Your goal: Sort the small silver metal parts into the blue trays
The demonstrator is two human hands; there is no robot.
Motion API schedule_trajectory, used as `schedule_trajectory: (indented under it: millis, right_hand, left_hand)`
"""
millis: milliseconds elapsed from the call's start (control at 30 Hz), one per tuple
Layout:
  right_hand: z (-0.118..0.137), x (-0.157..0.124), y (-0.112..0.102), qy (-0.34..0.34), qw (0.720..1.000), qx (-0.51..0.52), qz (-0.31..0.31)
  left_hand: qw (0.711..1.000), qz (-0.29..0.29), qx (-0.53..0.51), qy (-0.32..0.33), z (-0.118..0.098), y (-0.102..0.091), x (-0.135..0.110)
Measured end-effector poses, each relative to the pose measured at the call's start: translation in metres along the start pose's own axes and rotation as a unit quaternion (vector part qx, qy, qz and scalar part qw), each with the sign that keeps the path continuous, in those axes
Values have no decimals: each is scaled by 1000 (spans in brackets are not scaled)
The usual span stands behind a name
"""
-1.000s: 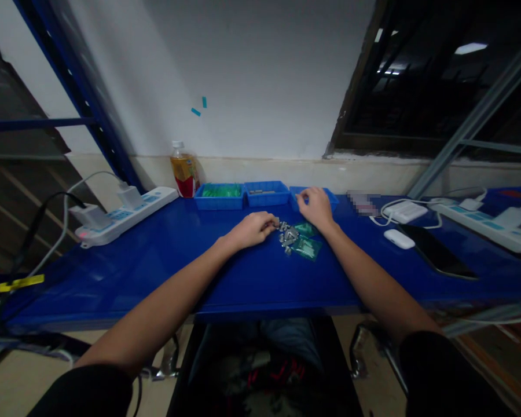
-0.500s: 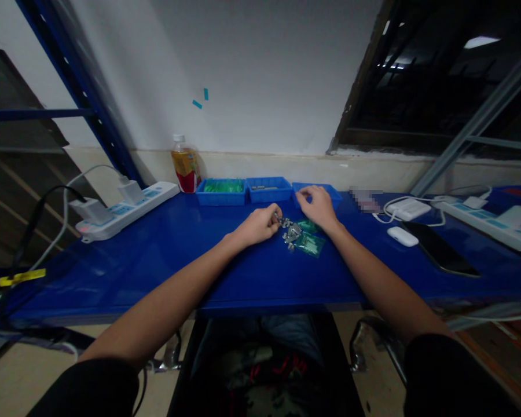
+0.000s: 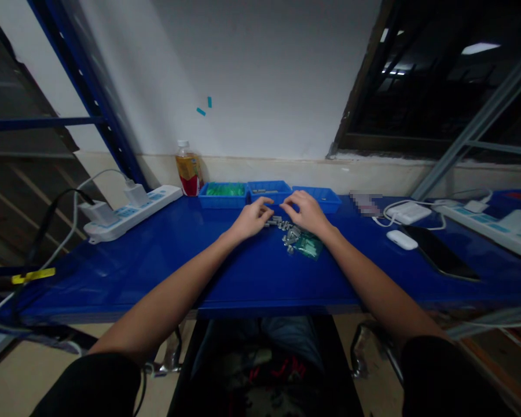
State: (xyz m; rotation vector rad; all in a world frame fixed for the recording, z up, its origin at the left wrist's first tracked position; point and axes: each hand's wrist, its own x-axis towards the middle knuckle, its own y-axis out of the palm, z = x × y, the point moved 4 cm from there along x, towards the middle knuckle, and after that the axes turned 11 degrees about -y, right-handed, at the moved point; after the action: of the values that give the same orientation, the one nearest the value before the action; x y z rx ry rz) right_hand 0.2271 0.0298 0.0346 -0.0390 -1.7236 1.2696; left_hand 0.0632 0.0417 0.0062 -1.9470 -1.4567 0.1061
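A small heap of silvery metal parts (image 3: 286,231) lies on the blue table (image 3: 226,266), with a green circuit board (image 3: 308,246) beside it to the right. My left hand (image 3: 252,217) sits just left of the heap, fingers curled in a pinch at its edge. My right hand (image 3: 304,209) is close above the heap, fingers bent toward the left hand. What either hand pinches is too small to make out.
Three blue bins (image 3: 269,192) line the back edge, the left one holding green items. A drink bottle (image 3: 188,174) and a white power strip (image 3: 125,211) stand at the left. At the right lie a phone (image 3: 438,250), white chargers (image 3: 402,238) and another power strip (image 3: 499,229).
My right hand has come back from the rightmost bin to the heap, meeting the left hand. The left hand has shifted slightly toward the bins.
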Motion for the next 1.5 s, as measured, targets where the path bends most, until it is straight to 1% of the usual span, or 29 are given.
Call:
schedule_trajectory:
  millis: [33,67,133,200,233,267,333,400,433,500,533,600,667,700,767,867,967,1033,1100,1133,1200,1233,1267,1333,1367,1433,1500]
  right_hand:
    - [-12,-3,-2,38,999,-30,-19]
    - [-25,-7,-4,81,994,-62,-37]
    - [-49,-18,-7,166,978,-116,-57]
    - [-68,-29,-8,236,959,-146,-60]
    - [-74,-34,-8,262,951,-154,-57]
    - [-78,-37,-7,280,946,-156,-53]
    - [-80,-40,-6,295,941,-157,-46]
    - [-73,-38,-5,282,946,-154,-48]
    - [-67,-35,-5,266,951,-149,-51]
    - [-50,-26,-4,212,968,-122,-54]
    - [-39,-21,-3,176,978,-100,-49]
    - [-15,-10,2,93,994,-45,-28]
    - [7,-3,8,22,1000,8,-6]
    - [15,-1,12,-1,1000,31,-1]
    - [25,1,19,-17,997,72,-6]
    - [27,1,29,-2,994,105,-18]
    - [25,0,32,14,994,104,-28]
    - [21,1,30,26,994,97,-39]
    - [11,1,26,41,994,86,-54]
    - [4,1,23,53,993,77,-66]
    - [-17,-3,15,93,990,44,-95]
    - [-29,-7,11,120,987,20,-109]
    - [-42,-12,7,148,982,-7,-118]
    - [-64,-23,1,200,971,-59,-114]
    - [-73,-29,0,220,967,-79,-104]
    - [-84,-36,-2,247,959,-106,-84]
    - [-84,-38,-3,250,957,-123,-75]
  left_hand:
    - [997,1,70,37,-4,2,-2]
    - [987,11,138,76,-7,5,-4]
    - [960,39,242,134,-11,14,-6]
    - [940,54,299,153,-12,21,-7]
    - [935,55,314,154,-12,23,-6]
    - [934,53,320,152,-12,24,-6]
    - [939,45,310,141,-11,25,-4]
    - [956,35,267,118,-8,22,-3]
    - [969,27,225,96,-5,20,-2]
    - [993,5,114,36,1,14,1]
    - [998,-9,61,6,4,12,2]
    - [999,-37,-13,-35,11,7,6]
    - [997,-48,-46,-47,15,4,8]
    - [996,-47,-64,-51,16,4,9]
    - [993,-39,-95,-56,18,4,10]
    - [985,-19,-159,-69,18,5,9]
    - [962,-11,-258,-91,17,6,7]
    - [953,-8,-287,-98,16,6,6]
    - [964,-3,-251,-91,14,8,6]
    - [977,-4,-200,-76,12,10,6]
    - [999,-10,-44,-21,8,15,4]
    - [999,-10,43,12,5,19,3]
    - [992,-6,121,39,3,23,2]
    - [971,7,228,66,2,30,0]
    - [964,9,256,68,2,31,-1]
    - [959,3,276,65,2,31,-1]
    - [967,-7,246,61,1,29,-1]
